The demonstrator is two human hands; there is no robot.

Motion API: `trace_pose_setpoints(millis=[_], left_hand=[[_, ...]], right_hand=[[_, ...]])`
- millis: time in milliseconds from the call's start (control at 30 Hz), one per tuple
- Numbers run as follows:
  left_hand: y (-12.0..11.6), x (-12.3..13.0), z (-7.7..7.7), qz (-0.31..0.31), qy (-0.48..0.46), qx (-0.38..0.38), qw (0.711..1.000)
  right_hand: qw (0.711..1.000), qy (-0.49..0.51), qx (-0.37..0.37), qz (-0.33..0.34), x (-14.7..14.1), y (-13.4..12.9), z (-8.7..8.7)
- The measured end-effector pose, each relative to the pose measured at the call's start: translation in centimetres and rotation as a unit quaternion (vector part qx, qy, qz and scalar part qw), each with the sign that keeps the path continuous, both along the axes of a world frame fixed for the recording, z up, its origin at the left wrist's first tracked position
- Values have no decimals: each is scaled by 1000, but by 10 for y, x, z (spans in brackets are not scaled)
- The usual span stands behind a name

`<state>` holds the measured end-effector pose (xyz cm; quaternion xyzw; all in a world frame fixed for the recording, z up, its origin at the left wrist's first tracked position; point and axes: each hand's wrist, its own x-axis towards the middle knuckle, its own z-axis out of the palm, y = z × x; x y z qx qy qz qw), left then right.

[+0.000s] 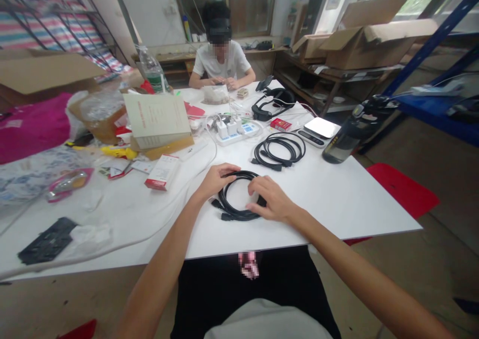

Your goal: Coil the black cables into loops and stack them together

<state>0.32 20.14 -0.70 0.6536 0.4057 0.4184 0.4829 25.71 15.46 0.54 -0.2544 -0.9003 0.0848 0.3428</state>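
A coiled black cable (227, 210) lies on the white table in front of me, its plug ends at the lower left of the coil. My left hand (216, 180) holds the coil at its upper left, thumb on the inside and fingers along the top. On the opposite side, my right hand (271, 198) curls its fingers and thumb around the coil's right part, hiding that stretch of cable. A second coiled black cable (299, 147) rests farther back to the right, apart from both hands.
A dark water bottle (344, 134) and a small scale (321, 129) stand at the right. Behind are a power strip (232, 138) and a headset (264, 110). A white-red box (162, 172) and clutter cover the left. Across the table sits another person (220, 55).
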Motion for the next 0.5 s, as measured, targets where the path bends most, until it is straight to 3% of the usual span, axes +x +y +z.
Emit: trace_pose_setpoints(millis=[100, 233, 333, 500], left_hand=[[0, 0, -1, 9, 7, 11, 1000], [0, 2, -3, 34, 17, 20, 999], [0, 3, -3, 45, 15, 12, 999], [0, 3, 1, 58, 26, -4, 998]], right_hand=[[994, 13, -6, -105, 19, 45, 10], [972, -79, 15, -219, 44, 100, 7], [964, -109, -31, -242, 52, 112, -6], [959, -79, -88, -256, 56, 106, -16]])
